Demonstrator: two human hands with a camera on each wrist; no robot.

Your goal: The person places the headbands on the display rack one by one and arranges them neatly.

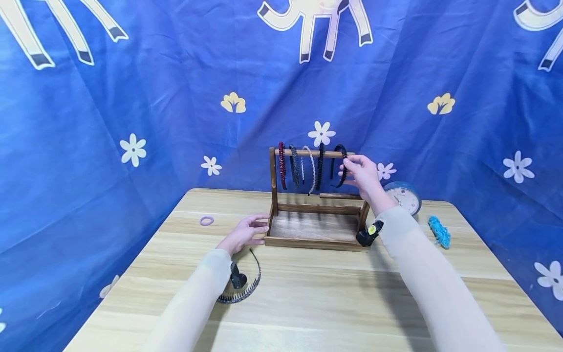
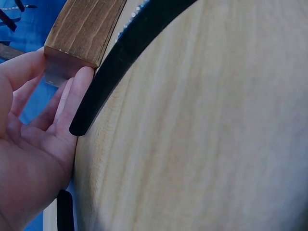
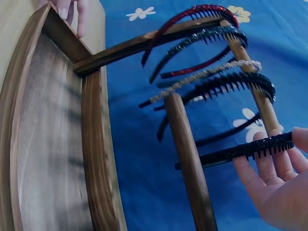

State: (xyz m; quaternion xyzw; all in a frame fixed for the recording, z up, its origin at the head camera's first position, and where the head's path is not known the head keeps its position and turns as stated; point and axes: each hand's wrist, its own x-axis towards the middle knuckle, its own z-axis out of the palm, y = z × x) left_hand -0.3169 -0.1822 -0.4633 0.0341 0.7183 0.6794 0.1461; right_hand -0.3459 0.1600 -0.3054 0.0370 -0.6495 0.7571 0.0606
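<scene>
Near the right end of the rail, my right hand [image 1: 361, 177] pinches a black toothed headband [image 3: 264, 144] between thumb and fingers. The wooden rack [image 1: 316, 243] has a shallow tray base. Along its upper rail hang a red headband [image 1: 282, 166], a dark blue-grey one [image 1: 295, 166], a silvery braided one [image 1: 313, 168] and a black one [image 1: 320, 166]. At the tray's left end, my left hand [image 1: 245, 233] touches the wood with extended fingers. A dark headband with teeth and sparkles [image 1: 246, 294] lies on the table by my left wrist.
A purple ring [image 1: 206, 221] lies at the table's left. Behind my right forearm stands a round blue-rimmed clock [image 1: 406, 198], with a blue bundle of cord-like material [image 1: 440, 231] farther right. A blue patterned cloth [image 1: 184, 122] hangs behind the table [image 1: 330, 298].
</scene>
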